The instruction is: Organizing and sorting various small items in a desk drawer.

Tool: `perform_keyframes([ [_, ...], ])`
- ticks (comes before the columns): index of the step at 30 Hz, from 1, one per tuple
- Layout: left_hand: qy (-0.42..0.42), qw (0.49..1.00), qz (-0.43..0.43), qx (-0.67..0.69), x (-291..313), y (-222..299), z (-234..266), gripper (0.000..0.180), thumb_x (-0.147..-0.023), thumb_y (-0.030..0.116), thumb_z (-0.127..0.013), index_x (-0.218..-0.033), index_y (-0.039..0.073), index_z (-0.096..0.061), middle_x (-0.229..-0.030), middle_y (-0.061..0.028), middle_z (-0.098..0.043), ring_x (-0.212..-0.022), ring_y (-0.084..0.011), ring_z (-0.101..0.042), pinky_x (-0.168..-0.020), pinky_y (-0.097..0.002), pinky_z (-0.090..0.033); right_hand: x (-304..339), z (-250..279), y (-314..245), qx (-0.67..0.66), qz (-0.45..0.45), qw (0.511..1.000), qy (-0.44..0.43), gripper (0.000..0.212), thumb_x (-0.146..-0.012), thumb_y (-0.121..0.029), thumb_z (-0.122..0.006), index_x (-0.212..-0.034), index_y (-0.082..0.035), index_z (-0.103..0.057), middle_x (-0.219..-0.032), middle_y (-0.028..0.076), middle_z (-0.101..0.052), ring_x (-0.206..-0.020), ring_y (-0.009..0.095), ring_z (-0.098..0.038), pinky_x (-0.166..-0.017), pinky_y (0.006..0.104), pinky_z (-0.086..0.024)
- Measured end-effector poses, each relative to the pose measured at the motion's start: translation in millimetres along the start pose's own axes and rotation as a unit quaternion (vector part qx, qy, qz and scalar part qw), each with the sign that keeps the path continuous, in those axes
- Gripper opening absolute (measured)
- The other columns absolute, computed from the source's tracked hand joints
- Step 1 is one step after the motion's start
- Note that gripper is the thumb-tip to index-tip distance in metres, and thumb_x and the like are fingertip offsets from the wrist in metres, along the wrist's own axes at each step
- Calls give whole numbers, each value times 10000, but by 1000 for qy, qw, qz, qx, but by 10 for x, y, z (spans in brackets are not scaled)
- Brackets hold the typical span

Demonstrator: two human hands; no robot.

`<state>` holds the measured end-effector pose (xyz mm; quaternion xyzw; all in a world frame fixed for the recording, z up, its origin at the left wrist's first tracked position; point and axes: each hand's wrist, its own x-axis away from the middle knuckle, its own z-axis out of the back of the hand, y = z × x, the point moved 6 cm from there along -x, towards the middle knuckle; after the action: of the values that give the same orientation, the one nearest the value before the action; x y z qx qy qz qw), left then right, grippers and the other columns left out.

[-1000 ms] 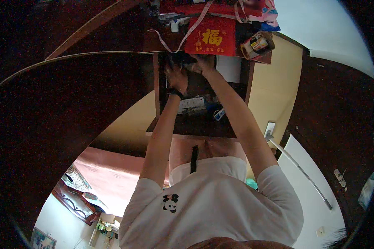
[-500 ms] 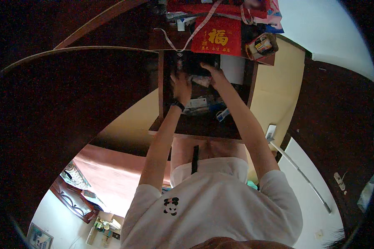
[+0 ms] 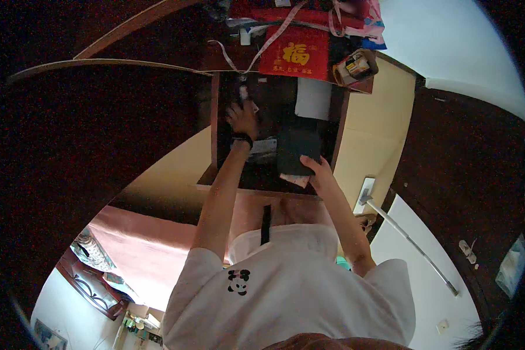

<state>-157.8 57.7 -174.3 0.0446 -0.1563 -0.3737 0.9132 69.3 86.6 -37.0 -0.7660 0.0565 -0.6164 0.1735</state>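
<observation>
An open dark wooden drawer lies before me, pulled out toward my body. My right hand grips a dark, flat, book-like item by its near right corner, with the thumb on top. Beneath its near edge a pale pinkish piece sticks out. My left hand, a dark band on its wrist, reaches into the drawer's left side with fingers apart. A small pale thing lies just beyond its fingertips. Between the hands sits a whitish flat item, partly covered.
A white sheet lies at the drawer's far right. On the top above are a red square with gold writing, a pink ribbon and an open small box. A flat-headed mop leans at the right.
My right hand has come back toward me and now holds the dark flat item over the drawer's near right part. The left hand stays at the left side, slightly shifted.
</observation>
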Motion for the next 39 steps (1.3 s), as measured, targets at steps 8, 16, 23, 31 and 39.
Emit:
perform_keyframes([
  [8, -56, 998, -1, 10, 277, 83, 162, 473, -767, 294, -498, -1190, 209, -305, -1214, -205, -288, -1088, -410, -300, -795, -554, -353, 177, 101, -352, -24, 67, 997, -21, 529, -665, -133, -646, -1105, 2, -386, -1033, 111, -483, -953, 245, -482, -822, 348, -398],
  [16, -13, 999, -38, -14, 283, -71, -422, 680, -713, 306, -574, -1264, 224, -184, -1234, -205, -256, -1087, -418, -306, -771, -525, -392, 277, -101, -621, -5, 112, 993, -41, 505, -689, -142, -622, -1113, 5, -391, -1055, 122, -483, -971, 253, -479, -849, 365, -390],
  [23, -121, 980, -100, 119, 186, 268, 166, 613, -714, 237, -545, -1231, 114, -239, -1137, -190, -343, -1021, -385, -364, -775, -454, -403, 313, 169, -843, -155, 132, 979, -35, 430, -736, -183, -562, -1112, -44, -409, -1088, 91, -481, -988, 256, -481, -848, 421, -385],
  [31, -184, 874, -32, 448, 382, 1, 445, 485, -689, 137, -553, -1110, 16, -345, -1070, -176, -407, -986, -348, -385, -767, -376, -401, 734, -680, -2179, -29, 209, 944, -254, 457, -753, -212, -565, -1124, -15, -384, -1079, 139, -484, -975, 304, -484, -837, 444, -399],
  [39, -55, 945, -8, 323, 228, -85, 344, 310, -693, -11, -479, -998, 43, -464, -1038, -189, -450, -977, -330, -429, -746, -383, -413, 725, -1766, -2556, 68, 237, 933, -261, 340, -765, -145, -538, -1065, -41, -418, -1024, 116, -497, -905, 239, -500, -779, 380, -425],
])
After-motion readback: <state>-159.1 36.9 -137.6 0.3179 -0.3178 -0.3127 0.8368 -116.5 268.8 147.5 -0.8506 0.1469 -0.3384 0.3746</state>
